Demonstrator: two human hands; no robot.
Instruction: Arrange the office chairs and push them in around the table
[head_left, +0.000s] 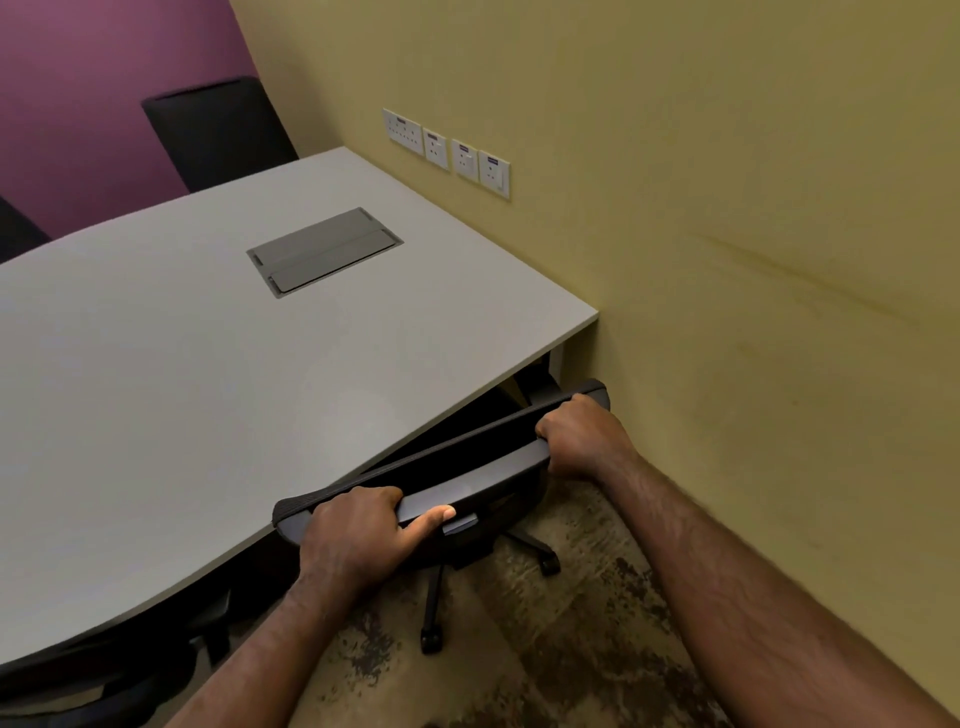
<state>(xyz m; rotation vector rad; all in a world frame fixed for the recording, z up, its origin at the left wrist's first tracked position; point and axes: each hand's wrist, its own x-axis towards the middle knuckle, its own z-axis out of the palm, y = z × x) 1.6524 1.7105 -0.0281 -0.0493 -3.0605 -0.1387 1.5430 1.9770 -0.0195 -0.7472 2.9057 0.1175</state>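
1. Forearms of mine reach in from 6 o'clock and 5 o'clock, bare, over a mottled brown carpet (587, 623).
2. My left hand (358, 540) grips the top edge of a dark office chair's backrest (467, 467) near its left end: fingers curled over the far side, thumb pressed flat along the near face.
3. My right hand (582, 441) grips the same top edge near its right end, at about 3 o'clock from the left hand, fingers wrapped over and knuckles up.
4. That chair sits at the near right corner of the grey table (182, 389); its backrest top lies just beside the table's edge, its seat is hidden beneath the tabletop, and two legs of its wheeled base (436, 608) stick out toward me at 6 o'clock.
5. At 8 o'clock, low in the view, part of another dark chair (104, 686) shows under the table's near edge.
6. On the tabletop toward 12 o'clock a grey cable hatch (324, 252) is set flush, its lids closed.
7. The table's right side runs against a yellow wall (727, 182); a row of white sockets (447, 153) sits on it at about 1 o'clock, just above the tabletop.
8. Farthest off, at 11 o'clock, a black chair back (218, 130) stands at the table's far side against a purple wall (78, 104); a dark shape at the left border, about 10 o'clock, I cannot tell what it is.
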